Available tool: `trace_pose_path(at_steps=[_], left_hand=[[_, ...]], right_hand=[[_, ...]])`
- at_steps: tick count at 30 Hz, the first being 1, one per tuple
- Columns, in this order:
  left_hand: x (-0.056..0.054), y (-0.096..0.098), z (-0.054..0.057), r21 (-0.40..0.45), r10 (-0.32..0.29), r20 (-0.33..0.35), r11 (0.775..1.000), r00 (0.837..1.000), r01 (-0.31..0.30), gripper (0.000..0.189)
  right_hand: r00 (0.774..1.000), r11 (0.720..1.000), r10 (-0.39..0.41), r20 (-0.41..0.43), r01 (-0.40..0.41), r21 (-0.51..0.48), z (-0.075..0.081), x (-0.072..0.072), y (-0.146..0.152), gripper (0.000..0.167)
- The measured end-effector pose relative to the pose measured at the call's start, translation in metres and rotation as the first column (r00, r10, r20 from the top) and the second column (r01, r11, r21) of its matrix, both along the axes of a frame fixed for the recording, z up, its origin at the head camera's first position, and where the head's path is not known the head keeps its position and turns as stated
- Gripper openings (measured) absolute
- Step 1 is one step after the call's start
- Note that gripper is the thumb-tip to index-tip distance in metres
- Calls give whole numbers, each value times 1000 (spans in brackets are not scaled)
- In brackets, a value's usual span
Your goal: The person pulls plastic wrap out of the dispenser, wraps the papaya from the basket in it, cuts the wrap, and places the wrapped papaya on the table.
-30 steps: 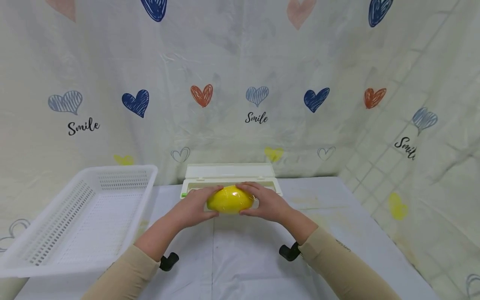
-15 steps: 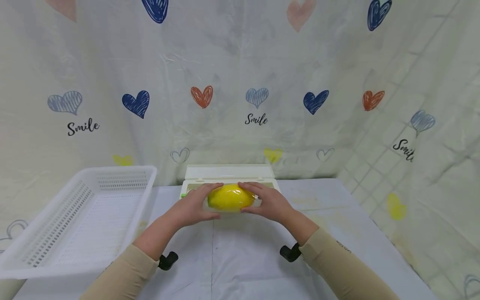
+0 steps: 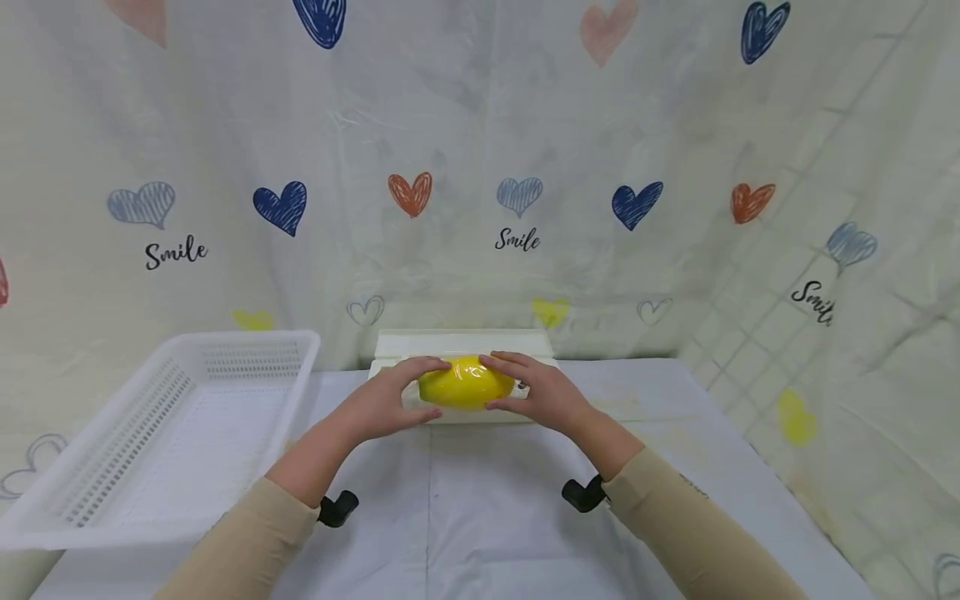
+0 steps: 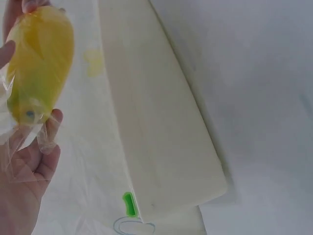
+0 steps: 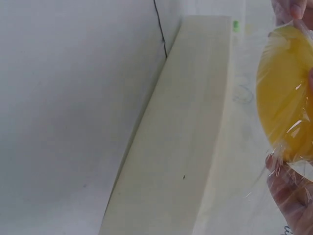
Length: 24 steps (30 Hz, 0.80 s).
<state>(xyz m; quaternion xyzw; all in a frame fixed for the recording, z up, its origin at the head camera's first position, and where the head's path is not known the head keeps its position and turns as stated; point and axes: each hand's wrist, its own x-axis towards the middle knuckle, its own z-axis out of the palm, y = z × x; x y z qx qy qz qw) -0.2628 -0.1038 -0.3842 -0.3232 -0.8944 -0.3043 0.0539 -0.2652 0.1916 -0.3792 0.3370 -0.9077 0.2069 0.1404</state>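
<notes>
A yellow mango (image 3: pixel 467 383), greenish at one end, is held up in front of the long white box (image 4: pixel 161 112). Clear plastic film (image 5: pixel 279 147) is wrapped round it, with loose, crinkled film at both ends. My left hand (image 3: pixel 386 402) holds its left end, fingers above and thumb below. At the right end my right hand (image 3: pixel 546 393) grips in the same way. The box, probably a film dispenser, has its lid (image 3: pixel 465 340) raised behind the mango, and a small green piece (image 4: pixel 129 204) shows at its edge. The mango and hands hide much of the box's inside.
To the left stands a white slotted plastic basket (image 3: pixel 195 442) with nothing in it. A white cloth (image 3: pixel 487 517) covers the table, and a curtain (image 3: pixel 450 267) printed with hearts hangs behind it.
Both hands have lifted the wrapped mango slightly, so more of the box's front shows beneath it. The upper fingers have straightened a little. The head view has shifted slightly.
</notes>
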Motion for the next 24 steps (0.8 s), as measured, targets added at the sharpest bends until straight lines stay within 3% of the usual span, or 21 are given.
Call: trace_pose_path(at_steps=[8, 24], left_hand=[[-7, 6, 7, 11, 19, -6, 1000, 1000, -19, 61], [-21, 4, 43, -20, 3, -9, 1000, 1000, -4, 61]], right_hand=[[998, 1000, -18, 55, 19, -21, 11, -4, 2, 70], [996, 999, 16, 91, -11, -50, 43, -20, 1, 67]])
